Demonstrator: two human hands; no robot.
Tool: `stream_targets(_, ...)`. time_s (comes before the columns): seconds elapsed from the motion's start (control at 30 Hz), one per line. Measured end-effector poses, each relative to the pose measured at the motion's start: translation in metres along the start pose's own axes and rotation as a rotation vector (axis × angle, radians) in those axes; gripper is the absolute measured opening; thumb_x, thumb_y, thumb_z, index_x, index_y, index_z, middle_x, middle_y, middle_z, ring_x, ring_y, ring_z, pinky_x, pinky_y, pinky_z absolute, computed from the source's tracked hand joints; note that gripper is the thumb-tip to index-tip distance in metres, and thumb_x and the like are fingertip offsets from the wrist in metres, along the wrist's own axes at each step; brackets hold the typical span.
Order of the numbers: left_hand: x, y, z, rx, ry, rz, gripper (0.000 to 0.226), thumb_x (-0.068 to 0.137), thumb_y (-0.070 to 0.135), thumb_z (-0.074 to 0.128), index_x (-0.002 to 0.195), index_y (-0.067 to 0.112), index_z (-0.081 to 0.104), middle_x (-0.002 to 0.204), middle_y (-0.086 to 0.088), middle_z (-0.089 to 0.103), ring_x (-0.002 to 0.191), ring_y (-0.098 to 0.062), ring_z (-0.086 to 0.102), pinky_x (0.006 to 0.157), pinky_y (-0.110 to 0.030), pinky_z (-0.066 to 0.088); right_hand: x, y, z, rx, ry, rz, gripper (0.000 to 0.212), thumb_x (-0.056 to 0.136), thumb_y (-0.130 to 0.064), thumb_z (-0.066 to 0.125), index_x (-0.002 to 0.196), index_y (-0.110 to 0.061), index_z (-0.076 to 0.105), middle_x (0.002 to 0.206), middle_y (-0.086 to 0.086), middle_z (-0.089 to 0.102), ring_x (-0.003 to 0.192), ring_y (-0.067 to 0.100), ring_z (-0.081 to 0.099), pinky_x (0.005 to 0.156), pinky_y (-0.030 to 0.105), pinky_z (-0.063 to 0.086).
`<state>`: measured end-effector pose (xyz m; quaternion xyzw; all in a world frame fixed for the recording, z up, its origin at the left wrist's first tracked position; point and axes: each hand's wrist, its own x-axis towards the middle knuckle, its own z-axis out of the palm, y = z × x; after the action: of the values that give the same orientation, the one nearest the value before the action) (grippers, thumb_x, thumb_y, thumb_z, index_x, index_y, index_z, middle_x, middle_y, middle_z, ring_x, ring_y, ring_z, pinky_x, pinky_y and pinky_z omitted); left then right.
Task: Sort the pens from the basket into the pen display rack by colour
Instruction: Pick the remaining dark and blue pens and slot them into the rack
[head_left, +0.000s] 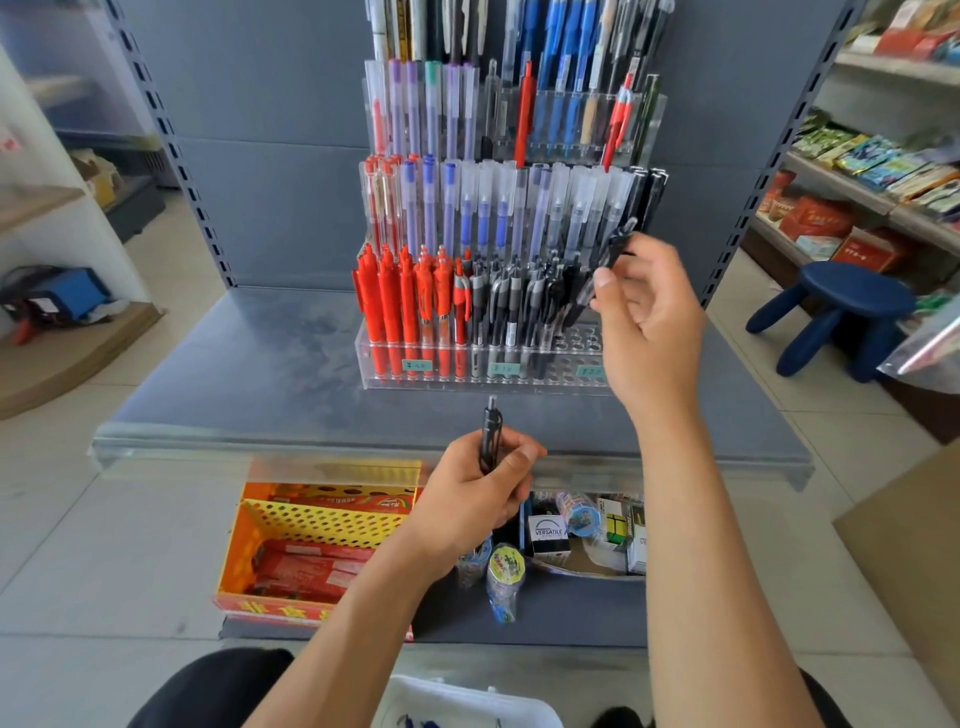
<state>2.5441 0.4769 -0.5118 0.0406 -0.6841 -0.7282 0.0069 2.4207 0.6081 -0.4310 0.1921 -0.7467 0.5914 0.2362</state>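
A clear tiered pen display rack (395, 382) stands on the grey shelf, with red pens (402, 301) at the left of its front row and black pens (524, 304) in the middle. My right hand (647, 327) pinches a black pen (613, 254) and holds it tilted over the right end of the front row, above several unfilled holes (579, 338). My left hand (475, 499) grips another black pen (491, 431) upright near the shelf's front edge. The white basket (467, 699) shows at the bottom edge, with blue pens barely visible inside.
The grey shelf (249, 374) has bare room left of the rack. Below it sit a yellow perforated box (322, 522) and small boxed goods (582, 530). A blue stool (841, 317) and stocked shelves stand at the right; a cardboard box (914, 561) lies nearer.
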Motion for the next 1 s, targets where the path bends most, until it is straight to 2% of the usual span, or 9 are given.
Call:
stream_targets(0.13,0.000,-0.001,0.000,0.010,0.001,-0.001,0.017,0.106,0.016,0.051,0.105,0.003,0.063,0.063,-0.002,0.050,0.046,-0.010,0.035,0.044,-0.021,0.031,-0.002,0.006,0.006,-0.050,-0.032,0.028,0.031,0.100,-0.021,0.060,0.131,-0.018,0.061,0.103,-0.016,0.064,0.093,-0.003,0.065,0.082,0.010,0.051)
stream_targets(0.23,0.000,-0.001,0.001,0.015,0.003,-0.003,0.017,0.105,0.016,0.051,0.103,0.005,0.064,0.063,-0.001,0.050,0.046,-0.009,0.036,0.044,-0.020,0.031,0.000,0.008,0.009,-0.096,-0.038,0.030,0.029,0.099,-0.020,0.062,0.128,-0.019,0.064,0.098,-0.019,0.063,0.087,-0.013,0.061,0.077,0.005,0.048)
stream_targets(0.5,0.000,-0.001,0.001,0.003,0.005,-0.006,0.022,0.107,0.017,0.047,0.108,0.002,0.063,0.065,-0.004,0.051,0.046,-0.011,0.034,0.044,-0.022,0.029,-0.003,0.019,0.014,-0.230,0.004,0.070,0.016,0.092,-0.026,0.071,0.104,-0.016,0.075,0.081,-0.018,0.066,0.074,-0.007,0.064,0.071,0.007,0.049)
stream_targets(0.67,-0.001,0.000,0.002,0.008,0.004,-0.010,0.024,0.108,0.019,0.045,0.109,0.002,0.062,0.066,-0.005,0.052,0.047,-0.012,0.032,0.045,-0.023,0.028,-0.005,0.023,0.017,-0.272,-0.018,0.139,0.014,0.092,-0.026,0.071,0.102,-0.017,0.077,0.081,-0.012,0.070,0.075,-0.002,0.066,0.080,0.026,0.059)
stream_targets(0.83,-0.002,0.003,0.001,0.023,0.012,-0.018,0.024,0.108,0.020,0.045,0.108,0.003,0.063,0.066,-0.005,0.053,0.047,-0.013,0.033,0.045,-0.023,0.029,-0.010,0.018,0.014,-0.263,-0.062,0.236,0.031,0.093,-0.023,0.070,0.123,-0.018,0.067,0.104,-0.007,0.070,0.080,0.002,0.063,0.084,0.026,0.054)
stream_targets(0.9,-0.002,0.004,0.001,0.034,0.014,-0.019,0.025,0.108,0.021,0.044,0.108,0.003,0.062,0.063,-0.003,0.051,0.047,-0.014,0.033,0.045,-0.025,0.028,-0.015,0.009,0.008,-0.227,-0.041,0.233,0.019,0.092,-0.027,0.070,0.110,-0.023,0.068,0.103,-0.009,0.067,0.081,0.004,0.062,0.081,0.029,0.055)
stream_targets(0.93,-0.002,0.005,0.001,0.042,0.017,-0.020,0.025,0.108,0.021,0.044,0.108,0.004,0.062,0.062,-0.003,0.049,0.047,-0.015,0.033,0.045,-0.025,0.029,-0.018,0.003,0.004,-0.198,-0.070,0.222,0.011,0.091,-0.031,0.070,0.100,-0.025,0.070,0.098,-0.011,0.068,0.081,0.003,0.062,0.078,0.029,0.054)
stream_targets(1.0,-0.001,0.006,0.003,0.045,0.029,-0.031,0.025,0.108,0.021,0.043,0.107,0.004,0.061,0.060,-0.004,0.047,0.045,-0.015,0.034,0.043,-0.024,0.029,-0.023,-0.010,-0.004,-0.118,-0.316,0.233,0.014,0.088,-0.043,0.073,0.088,-0.029,0.075,0.088,-0.013,0.072,0.082,0.001,0.065,0.075,0.023,0.052)
